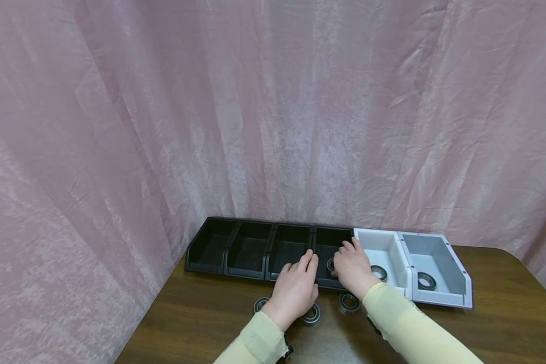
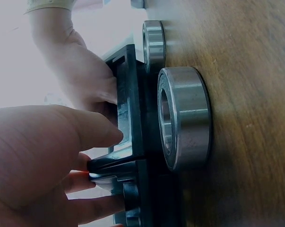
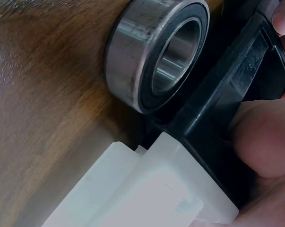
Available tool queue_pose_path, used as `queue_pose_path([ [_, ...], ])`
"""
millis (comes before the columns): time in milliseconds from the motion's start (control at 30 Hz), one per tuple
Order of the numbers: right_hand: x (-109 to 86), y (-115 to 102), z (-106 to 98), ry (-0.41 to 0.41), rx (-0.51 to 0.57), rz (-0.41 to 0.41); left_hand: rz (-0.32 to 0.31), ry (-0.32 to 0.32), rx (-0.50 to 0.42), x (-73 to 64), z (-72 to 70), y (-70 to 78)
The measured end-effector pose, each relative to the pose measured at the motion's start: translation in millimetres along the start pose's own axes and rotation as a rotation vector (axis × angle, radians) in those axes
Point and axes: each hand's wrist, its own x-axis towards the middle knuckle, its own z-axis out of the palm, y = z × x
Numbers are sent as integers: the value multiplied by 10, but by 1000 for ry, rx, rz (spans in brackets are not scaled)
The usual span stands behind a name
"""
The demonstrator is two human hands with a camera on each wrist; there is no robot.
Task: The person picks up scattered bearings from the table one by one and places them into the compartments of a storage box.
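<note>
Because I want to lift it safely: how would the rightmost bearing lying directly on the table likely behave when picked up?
The bearing will probably feel heavy for its size, since its thick ring looks metallic. Its smooth, shiny outer wall may be slippery. Lying flat on the table, it seems unlikely to roll.
</note>
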Motion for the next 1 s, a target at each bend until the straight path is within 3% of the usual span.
queue_pose_path([
  [467,-14,-5,-33,-5,5,0,-3,-12,-7,5,3,-6],
  [700,-40,50,-62,-1,104,-3,1,-12,2,14,0,0],
  [1000,-168,114,-69,64,211,-29,-13,-34,7,9,-18,9],
])
